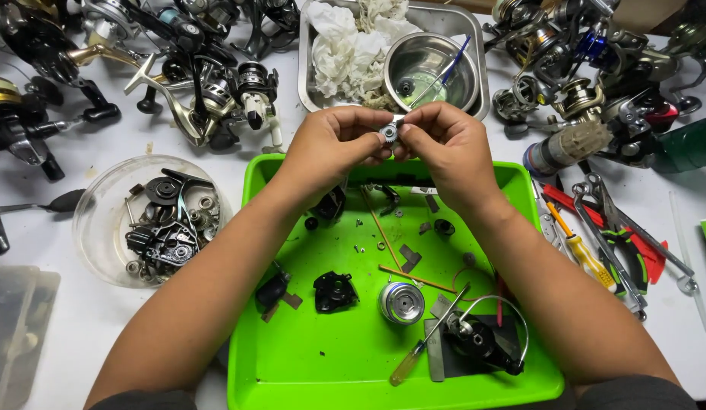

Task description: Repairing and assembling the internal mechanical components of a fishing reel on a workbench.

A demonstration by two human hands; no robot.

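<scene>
My left hand (330, 144) and my right hand (448, 148) meet above the far edge of a bright green tray (315, 372). Both pinch a small round silver gear-like part (389, 134) between their fingertips. In the tray below lie a silver spool (401, 302), a black housing piece (334, 291), a black reel body with a wire bail (482, 342), a yellow-handled screwdriver (425, 342), thin wooden sticks (383, 235) and several tiny screws and black bits.
A metal tray (307, 83) behind my hands holds crumpled tissue and a steel bowl (429, 72). Clear round dish (95, 220) of reel parts sits left. Several fishing reels crowd the far left and right. Pliers, wrench and screwdriver (588, 258) lie right.
</scene>
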